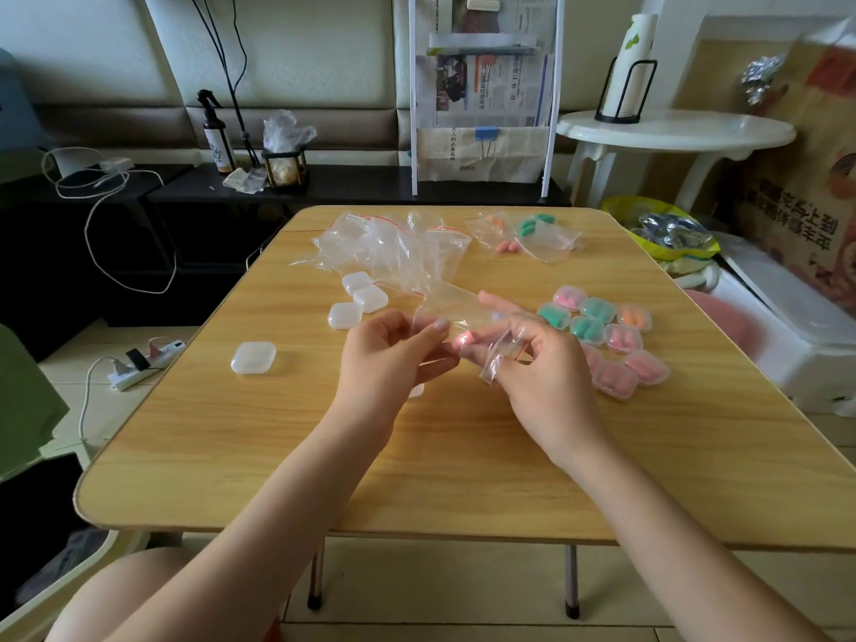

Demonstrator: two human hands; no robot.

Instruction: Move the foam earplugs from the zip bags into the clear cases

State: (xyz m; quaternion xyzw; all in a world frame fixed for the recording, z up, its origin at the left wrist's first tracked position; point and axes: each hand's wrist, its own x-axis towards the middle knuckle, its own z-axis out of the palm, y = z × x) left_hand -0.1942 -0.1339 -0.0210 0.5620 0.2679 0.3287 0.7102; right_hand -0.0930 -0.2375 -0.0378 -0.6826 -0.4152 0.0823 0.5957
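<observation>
Here, both hands meet above the middle of the wooden bench (463, 456), working a clear zip bag (456, 312) between them. The left hand (393, 354) pinches the bag with thumb and curled fingers (437, 327), while the right hand (532, 359) grips its lower end, fingers curled round the crumpled plastic; a pink earplug (464, 338) shows through the bag between the two hands. Just right of the right hand lies a cluster of filled cases (602, 335), closed, holding pink, green and orange plugs, touching one another. To the left of the hands sit empty cases: three (359, 298) close together near a heap of emptied bags (393, 247), and one (253, 357) apart, nearer the bench's left edge. At the far side lie bags with plugs inside, one with orange plugs (495, 223) and one with green plugs (532, 224), and a pink pair (507, 246) just beside them.
</observation>
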